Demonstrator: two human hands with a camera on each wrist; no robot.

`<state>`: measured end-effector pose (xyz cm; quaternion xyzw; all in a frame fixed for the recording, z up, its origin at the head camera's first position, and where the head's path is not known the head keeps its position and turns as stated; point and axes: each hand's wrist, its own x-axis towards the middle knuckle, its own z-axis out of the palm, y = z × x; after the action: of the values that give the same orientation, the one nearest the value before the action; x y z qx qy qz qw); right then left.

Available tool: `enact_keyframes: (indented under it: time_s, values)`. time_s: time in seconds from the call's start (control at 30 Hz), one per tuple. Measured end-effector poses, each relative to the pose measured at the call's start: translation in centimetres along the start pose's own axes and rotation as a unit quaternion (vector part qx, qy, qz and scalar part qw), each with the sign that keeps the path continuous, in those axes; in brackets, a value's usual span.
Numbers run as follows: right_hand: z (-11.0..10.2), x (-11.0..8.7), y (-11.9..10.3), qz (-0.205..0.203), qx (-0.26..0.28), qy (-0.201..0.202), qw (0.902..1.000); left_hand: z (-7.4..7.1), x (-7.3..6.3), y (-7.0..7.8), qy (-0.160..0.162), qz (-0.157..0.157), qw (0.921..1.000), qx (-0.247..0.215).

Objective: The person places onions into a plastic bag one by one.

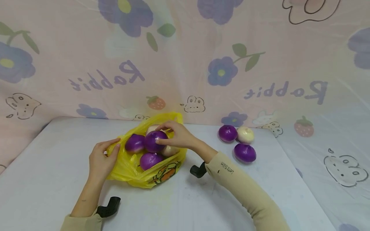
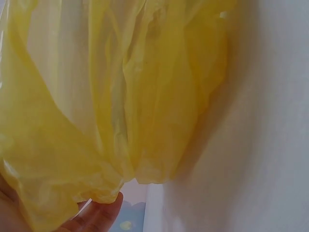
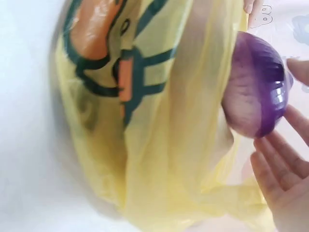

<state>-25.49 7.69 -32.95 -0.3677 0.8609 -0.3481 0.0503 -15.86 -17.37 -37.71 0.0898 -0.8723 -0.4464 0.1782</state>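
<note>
A yellow plastic bag [image 1: 124,170] lies wide-mouthed on the table, holding several glossy purple and whitish onions. My left hand [image 1: 101,158] pinches the bag's left rim between thumb and fingers; the left wrist view shows the thin yellow plastic [image 2: 159,106] beside the fingertips. Over the bag's mouth, my right hand [image 1: 179,136] holds a purple onion [image 1: 153,145], thumb on the near side and fingers around the far side. The same purple onion [image 3: 256,87] shows at the bag's edge in the right wrist view. Around it sit purple onions [image 1: 135,143], [image 1: 150,161] and a whitish onion [image 1: 170,150].
Right of the bag, two purple onions [image 1: 227,133], [image 1: 244,153] and a whitish onion [image 1: 245,135] stand grouped on the white table [image 1: 179,205]. A printed curtain [image 1: 185,64] hangs behind the table. Black wrist mounts [image 1: 109,207] are worn on both arms.
</note>
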Motion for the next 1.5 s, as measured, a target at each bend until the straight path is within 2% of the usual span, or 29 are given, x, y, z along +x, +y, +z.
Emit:
enact_keyframes:
  time_s: [0.57,0.63,0.83,0.97,1.2,1.5]
  values:
    - [3.1,0.9,0.2,0.002,0.074,-0.025,0.9969,0.1,-0.1,-0.1,0.0,0.012,0.9999,-0.008]
    - [3.5,1.0,0.2,0.003,0.059,-0.028,0.9979,0.0,0.0,-0.1,-0.001,0.014,0.9998,-0.011]
    - [3.9,0.8,0.1,0.011,-0.051,-0.044,0.9976,0.1,-0.1,0.1,-0.001,0.013,0.9998,-0.016]
    - [3.5,0.6,0.0,0.014,-0.025,-0.047,0.9985,0.2,-0.1,0.2,-0.001,0.011,0.9999,-0.013]
    - [1.7,0.0,0.1,-0.004,0.049,-0.006,0.9988,0.1,0.0,0.1,0.002,0.01,0.9999,-0.011]
    - [-0.2,-1.5,0.7,-0.003,0.108,0.102,0.989,0.1,-0.1,-0.1,0.007,0.018,0.9998,-0.011]
